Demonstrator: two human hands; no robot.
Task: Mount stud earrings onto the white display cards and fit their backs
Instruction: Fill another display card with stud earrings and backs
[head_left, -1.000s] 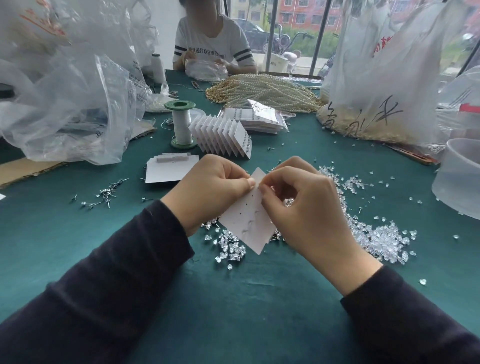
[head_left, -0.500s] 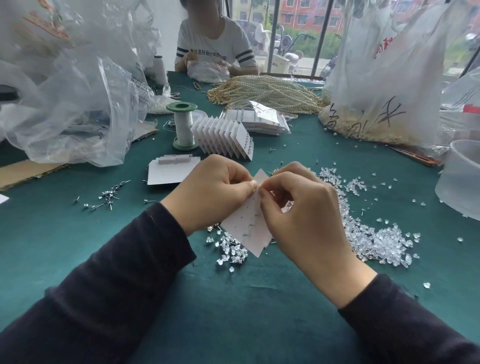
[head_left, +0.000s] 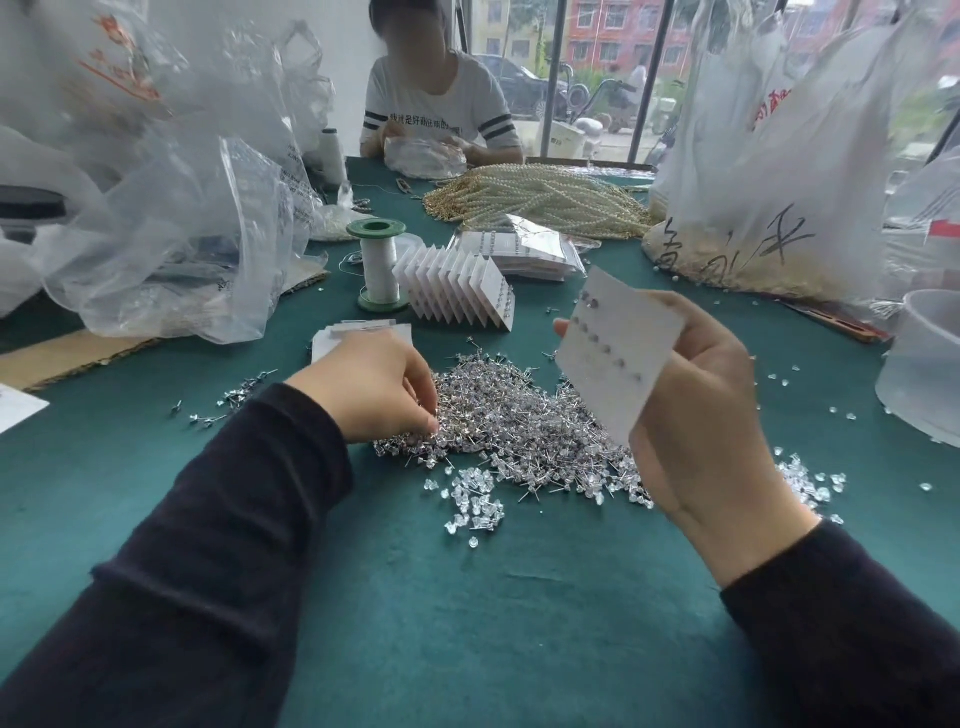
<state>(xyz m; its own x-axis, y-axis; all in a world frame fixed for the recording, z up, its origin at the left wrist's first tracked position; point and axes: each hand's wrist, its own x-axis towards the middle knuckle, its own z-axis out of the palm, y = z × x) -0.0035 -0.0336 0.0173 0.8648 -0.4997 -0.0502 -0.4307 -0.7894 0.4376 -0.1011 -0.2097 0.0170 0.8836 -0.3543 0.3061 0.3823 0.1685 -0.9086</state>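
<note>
My right hand holds a white display card up above the table, tilted, with several studs showing along its left part. My left hand rests fingers-down on the left edge of a big pile of stud earrings, fingertips pinched together in the studs; what they pinch is hidden. Clear plastic earring backs lie scattered in front of the pile and more of them behind my right wrist. A fanned row of filled cards stands behind the pile.
A green-capped thread spool stands left of the card row. Blank cards lie behind my left hand. Plastic bags crowd the left, another bag the right. A translucent tub sits at the right edge. A person sits opposite by pearl strands.
Both hands were together on the card. Now the right hand alone has lifted it up and right, and the left hand has dropped onto the stud pile.
</note>
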